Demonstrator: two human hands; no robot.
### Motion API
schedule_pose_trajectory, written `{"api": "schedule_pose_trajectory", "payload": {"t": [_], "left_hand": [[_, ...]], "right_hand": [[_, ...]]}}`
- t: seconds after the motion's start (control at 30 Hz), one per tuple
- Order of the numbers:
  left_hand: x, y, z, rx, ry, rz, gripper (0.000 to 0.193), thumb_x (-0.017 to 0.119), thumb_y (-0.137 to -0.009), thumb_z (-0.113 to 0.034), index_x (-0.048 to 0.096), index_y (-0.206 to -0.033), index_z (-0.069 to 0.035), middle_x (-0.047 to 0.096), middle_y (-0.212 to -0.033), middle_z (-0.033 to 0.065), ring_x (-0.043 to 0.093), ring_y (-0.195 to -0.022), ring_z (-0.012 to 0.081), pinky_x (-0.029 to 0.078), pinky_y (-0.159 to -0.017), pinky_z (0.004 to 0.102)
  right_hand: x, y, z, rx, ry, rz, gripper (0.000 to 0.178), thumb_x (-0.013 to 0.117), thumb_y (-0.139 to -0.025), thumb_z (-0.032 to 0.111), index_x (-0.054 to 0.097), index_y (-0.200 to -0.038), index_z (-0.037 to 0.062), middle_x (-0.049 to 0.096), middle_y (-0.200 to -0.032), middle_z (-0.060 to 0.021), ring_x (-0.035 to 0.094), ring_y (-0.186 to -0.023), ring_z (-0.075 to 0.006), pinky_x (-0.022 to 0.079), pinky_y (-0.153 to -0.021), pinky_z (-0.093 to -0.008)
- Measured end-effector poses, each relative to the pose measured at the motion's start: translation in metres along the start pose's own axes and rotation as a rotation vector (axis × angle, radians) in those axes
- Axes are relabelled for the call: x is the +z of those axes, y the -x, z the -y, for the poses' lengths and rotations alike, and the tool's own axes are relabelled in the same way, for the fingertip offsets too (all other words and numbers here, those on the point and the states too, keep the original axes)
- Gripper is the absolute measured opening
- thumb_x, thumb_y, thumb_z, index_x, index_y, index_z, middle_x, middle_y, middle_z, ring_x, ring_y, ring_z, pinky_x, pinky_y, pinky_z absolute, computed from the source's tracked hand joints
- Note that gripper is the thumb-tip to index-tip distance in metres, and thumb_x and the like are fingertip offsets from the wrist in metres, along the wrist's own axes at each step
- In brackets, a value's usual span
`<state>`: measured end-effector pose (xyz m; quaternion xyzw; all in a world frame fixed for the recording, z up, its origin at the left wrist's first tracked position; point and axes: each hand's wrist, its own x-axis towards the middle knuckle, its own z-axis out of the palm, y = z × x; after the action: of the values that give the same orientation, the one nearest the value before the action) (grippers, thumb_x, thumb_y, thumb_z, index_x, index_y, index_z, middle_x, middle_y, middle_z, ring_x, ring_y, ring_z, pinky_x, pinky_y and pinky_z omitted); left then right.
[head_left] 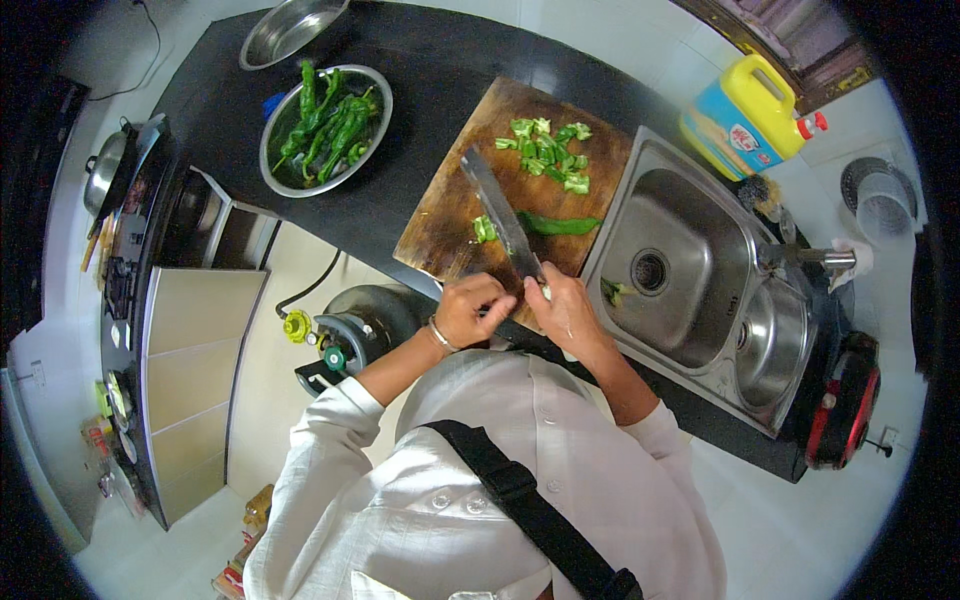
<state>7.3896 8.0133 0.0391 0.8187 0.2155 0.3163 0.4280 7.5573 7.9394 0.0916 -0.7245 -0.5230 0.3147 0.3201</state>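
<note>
My right hand (566, 312) is closed round the handle of a kitchen knife (500, 212), whose broad blade slants up and left over a wooden cutting board (450, 190). My left hand (472, 312) is curled at the board's near edge, beside the knife handle; its palm is hidden, so I cannot tell if anything is in it. A piece of green pepper (560, 224) lies just right of the blade. To the blade's left sits a small cut piece (484, 230). Chopped green pepper (545, 155) is heaped toward the board's far side.
Whole green peppers (345, 125) fill a metal bowl (385, 105) at left, near another metal bowl (280, 40). Right of the board is a steel sink (690, 310) with pepper scraps (615, 291). A yellow jug (740, 115) stands behind it. A gas cylinder (375, 320) is below the counter.
</note>
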Motion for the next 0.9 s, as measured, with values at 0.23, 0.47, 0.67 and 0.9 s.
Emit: {"api": "schedule_pose_trajectory", "payload": {"t": [0.23, 0.47, 0.67, 0.9], "left_hand": [[-0.009, -0.004, 0.006, -0.160, -0.089, -0.327, 0.012, 0.068, -0.079, -0.009, 0.063, -0.074, 0.001, 0.060, -0.070, 0.0132, 0.058, -0.060, 0.0258, 0.046, -0.054, 0.0316], [-0.009, -0.018, 0.024, -0.165, -0.171, -0.402, 0.011, 0.066, -0.081, -0.011, 0.064, -0.084, -0.001, 0.062, -0.082, 0.0137, 0.060, -0.070, 0.0286, 0.048, -0.061, 0.0342], [-0.010, -0.040, 0.041, -0.254, -0.330, -0.274, 0.034, 0.065, -0.078, -0.017, 0.059, -0.108, -0.001, 0.055, -0.100, 0.0186, 0.051, -0.098, 0.0354, 0.042, -0.087, 0.0414], [-0.013, -0.050, 0.061, -0.305, -0.456, -0.134, 0.040, 0.064, -0.073, -0.022, 0.060, -0.107, -0.001, 0.051, -0.105, 0.0176, 0.048, -0.102, 0.0359, 0.040, -0.088, 0.0445]], "right_hand": [[0.015, -0.009, -0.004, 0.103, 0.211, 0.036, 0.026, 0.054, -0.089, 0.021, 0.055, -0.090, -0.0048, 0.062, -0.075, -0.0292, 0.060, -0.073, -0.0477, 0.048, -0.067, -0.0539], [0.017, -0.011, 0.000, 0.181, 0.207, 0.084, 0.029, 0.052, -0.090, 0.024, 0.054, -0.093, -0.0051, 0.062, -0.079, -0.0307, 0.060, -0.076, -0.0490, 0.047, -0.071, -0.0561], [0.017, -0.016, 0.009, 0.231, 0.204, 0.108, 0.029, 0.049, -0.092, 0.023, 0.054, -0.095, -0.0054, 0.062, -0.082, -0.0315, 0.060, -0.078, -0.0494, 0.048, -0.074, -0.0561], [0.024, -0.031, 0.024, 0.299, 0.238, 0.164, 0.034, 0.048, -0.092, 0.023, 0.052, -0.102, -0.0092, 0.060, -0.083, -0.0334, 0.058, -0.082, -0.0511, 0.046, -0.075, -0.0558]]}}
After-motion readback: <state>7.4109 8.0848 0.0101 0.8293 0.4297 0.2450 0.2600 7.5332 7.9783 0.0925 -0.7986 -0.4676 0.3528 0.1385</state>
